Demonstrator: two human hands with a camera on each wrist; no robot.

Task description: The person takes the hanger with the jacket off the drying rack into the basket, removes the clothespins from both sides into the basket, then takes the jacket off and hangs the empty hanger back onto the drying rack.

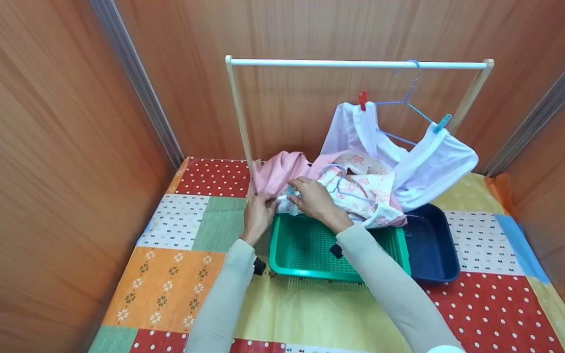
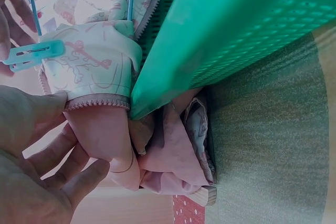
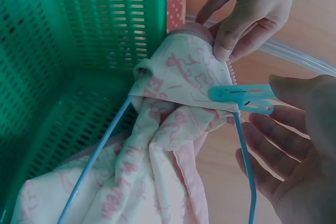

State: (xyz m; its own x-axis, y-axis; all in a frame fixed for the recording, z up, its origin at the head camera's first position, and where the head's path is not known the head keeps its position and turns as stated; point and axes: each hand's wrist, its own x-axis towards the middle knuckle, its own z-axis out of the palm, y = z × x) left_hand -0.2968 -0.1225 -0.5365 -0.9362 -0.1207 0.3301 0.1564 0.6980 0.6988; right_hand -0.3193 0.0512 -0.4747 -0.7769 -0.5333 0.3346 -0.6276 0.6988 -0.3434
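A pink jacket (image 1: pixel 282 171) with a white, pink-printed lining lies bunched over the green basket (image 1: pixel 282 270). My left hand (image 1: pixel 259 215) pinches its zipper-toothed edge between thumb and fingers, as the left wrist view shows. A blue wire hanger (image 3: pixel 248 171) runs along the lining, whose edge folds over it. Clipped on that fold is a light-blue clothespin (image 3: pixel 241 97). My right hand (image 1: pixel 318 198) holds the clothespin's handle ends, with the thumb on one leg and fingers by the other. In the right wrist view both hands are on either side of the clip.
Behind stands a rack with a white rail (image 1: pixel 312 63). A white garment (image 1: pixel 356 127) hangs there from another hanger, held by a red clothespin (image 1: pixel 362 100) and a blue-green clothespin (image 1: pixel 442 122). A dark blue basin (image 1: pixel 434 250) sits right of the basket. Wooden panels (image 1: pixel 57 122) surround the patchwork cloth (image 1: pixel 174 284).
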